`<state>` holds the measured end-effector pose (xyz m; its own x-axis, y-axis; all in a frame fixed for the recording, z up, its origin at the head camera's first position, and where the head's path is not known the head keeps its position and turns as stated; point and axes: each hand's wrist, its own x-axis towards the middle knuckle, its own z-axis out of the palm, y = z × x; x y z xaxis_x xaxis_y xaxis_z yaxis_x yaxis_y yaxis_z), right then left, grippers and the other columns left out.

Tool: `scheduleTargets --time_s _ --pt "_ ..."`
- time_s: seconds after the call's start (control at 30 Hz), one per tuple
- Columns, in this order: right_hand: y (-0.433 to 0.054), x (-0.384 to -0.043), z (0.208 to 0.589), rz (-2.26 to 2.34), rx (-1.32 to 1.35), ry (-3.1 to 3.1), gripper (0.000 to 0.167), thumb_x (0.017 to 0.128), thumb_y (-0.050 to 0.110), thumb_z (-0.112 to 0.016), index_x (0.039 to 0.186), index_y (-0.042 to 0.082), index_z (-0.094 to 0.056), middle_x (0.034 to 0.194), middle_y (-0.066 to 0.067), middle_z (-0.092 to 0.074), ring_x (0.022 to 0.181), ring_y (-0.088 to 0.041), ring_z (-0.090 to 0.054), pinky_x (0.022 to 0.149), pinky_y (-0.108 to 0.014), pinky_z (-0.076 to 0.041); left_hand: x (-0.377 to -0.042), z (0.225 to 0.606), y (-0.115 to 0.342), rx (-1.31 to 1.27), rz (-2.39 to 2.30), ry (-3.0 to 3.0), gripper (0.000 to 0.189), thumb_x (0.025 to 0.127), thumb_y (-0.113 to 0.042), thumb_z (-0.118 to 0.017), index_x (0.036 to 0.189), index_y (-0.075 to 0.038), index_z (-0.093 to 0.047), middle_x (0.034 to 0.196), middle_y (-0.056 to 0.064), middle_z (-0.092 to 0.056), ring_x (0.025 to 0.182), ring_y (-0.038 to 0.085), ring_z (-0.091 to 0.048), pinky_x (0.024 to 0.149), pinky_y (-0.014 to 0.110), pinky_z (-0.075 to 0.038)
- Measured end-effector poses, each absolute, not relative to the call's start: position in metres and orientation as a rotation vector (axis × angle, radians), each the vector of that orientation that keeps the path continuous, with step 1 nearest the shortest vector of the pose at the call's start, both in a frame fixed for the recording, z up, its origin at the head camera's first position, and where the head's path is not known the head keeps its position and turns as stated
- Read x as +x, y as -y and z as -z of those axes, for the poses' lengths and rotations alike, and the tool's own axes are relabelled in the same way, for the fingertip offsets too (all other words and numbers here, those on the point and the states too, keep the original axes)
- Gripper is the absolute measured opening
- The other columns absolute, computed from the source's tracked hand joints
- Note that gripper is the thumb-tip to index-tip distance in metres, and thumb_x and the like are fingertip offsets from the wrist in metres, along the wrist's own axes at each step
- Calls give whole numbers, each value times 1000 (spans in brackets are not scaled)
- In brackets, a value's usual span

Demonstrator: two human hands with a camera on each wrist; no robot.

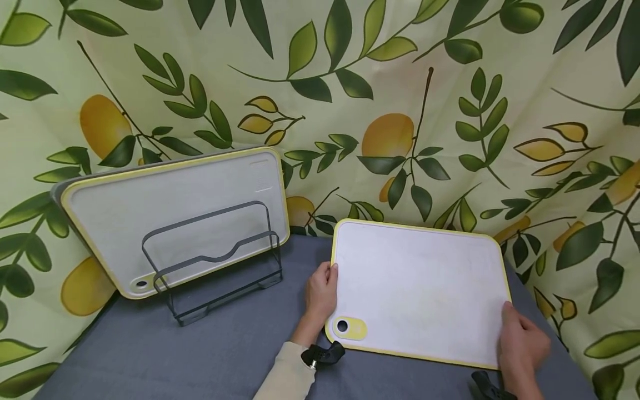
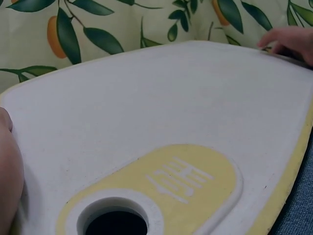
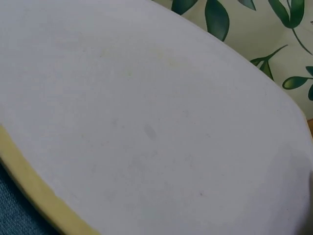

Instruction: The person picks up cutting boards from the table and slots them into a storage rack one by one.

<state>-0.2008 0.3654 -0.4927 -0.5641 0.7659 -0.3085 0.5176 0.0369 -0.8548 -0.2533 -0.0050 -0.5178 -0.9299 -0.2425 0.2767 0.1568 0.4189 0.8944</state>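
A white cutting board (image 1: 420, 289) with a yellow rim is held by both hands, its face toward me. My left hand (image 1: 321, 291) grips the left short edge, thumb at the front. The right short edge is gripped low down by my right hand (image 1: 522, 341); its fingers behind the board are hidden. A yellow oval patch (image 1: 356, 328) with a round hole marks the lower left corner. In the left wrist view, the board (image 2: 146, 107) spreads wide, with the right hand (image 2: 293, 43) at its far edge. White board surface (image 3: 146, 132) fills most of the right wrist view.
On the left, a dark wire rack (image 1: 227, 295) stands on the grey cloth-covered table (image 1: 240, 344). Another white, yellow-rimmed board (image 1: 115, 222) leans tilted behind its front wires, with a grey edge (image 1: 57, 194) showing behind. A leaf-and-fruit patterned curtain (image 1: 320, 122) hangs close behind.
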Motion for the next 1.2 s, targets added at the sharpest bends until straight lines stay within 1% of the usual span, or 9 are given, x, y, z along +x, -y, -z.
scheduleTargets --time_s 0.13,0.33,0.57,0.73,0.83,0.9,1.0,1.1,1.2 --pt "-362 -202 493 -1565 -1305 2062 81 82 77 -55 140 20 -62 93 24 -49 72 4 -45 74 -25 -40 -253 517 8 74 1514 2292 28 105 -31 -55 105 -7 -71 59 -8 -40 52 5 -41 52 21 -34" --pt "-359 -203 494 -1605 -1306 1996 77 85 73 -56 141 20 -61 101 23 -51 74 6 -45 77 -23 -40 -252 512 12 33 1494 2271 28 104 -31 -55 105 -7 -70 58 -10 -39 51 4 -40 51 21 -32" --pt "-354 -204 493 -1627 -1249 1946 34 88 67 -59 103 38 -69 89 27 -49 73 5 -47 75 -22 -40 -252 510 16 36 1460 2256 29 105 -32 -54 105 -8 -70 59 -10 -40 52 3 -41 51 22 -34" --pt "-353 -205 494 -1638 -1207 1886 21 89 61 -62 84 41 -65 80 29 -49 75 5 -47 76 -22 -40 -252 509 17 41 1438 2256 28 104 -31 -55 102 -8 -70 58 -10 -40 51 3 -40 51 21 -32" --pt "-351 -205 493 -1638 -1221 1894 27 89 62 -62 98 38 -68 80 29 -49 74 5 -47 73 -21 -40 -253 508 18 54 1426 2260 27 104 -30 -56 102 -7 -71 57 -10 -40 51 3 -40 51 21 -31" --pt "-350 -206 493 -1642 -1233 1909 43 89 64 -61 118 33 -68 83 28 -50 73 5 -48 71 -21 -41 -252 507 20 62 1415 2265 26 103 -29 -56 102 -7 -70 57 -10 -39 51 4 -40 51 21 -31" --pt "-348 -207 492 -1644 -1235 1937 72 89 66 -58 141 17 -59 87 26 -50 72 5 -48 70 -21 -41 -252 506 22 65 1393 2263 25 103 -28 -57 101 -7 -70 56 -10 -38 50 4 -39 50 21 -30" --pt "-346 -207 493 -1640 -1220 1932 74 90 64 -58 142 11 -59 86 26 -49 72 6 -47 71 -20 -40 -252 505 24 61 1364 2259 25 103 -28 -57 100 -7 -71 55 -11 -36 48 4 -37 49 21 -29" --pt "-344 -208 493 -1644 -1207 1897 48 89 62 -61 125 30 -69 84 28 -49 74 7 -47 75 -19 -40 -252 505 25 58 1344 2251 24 102 -28 -57 100 -8 -71 55 -12 -36 48 4 -36 49 21 -29"
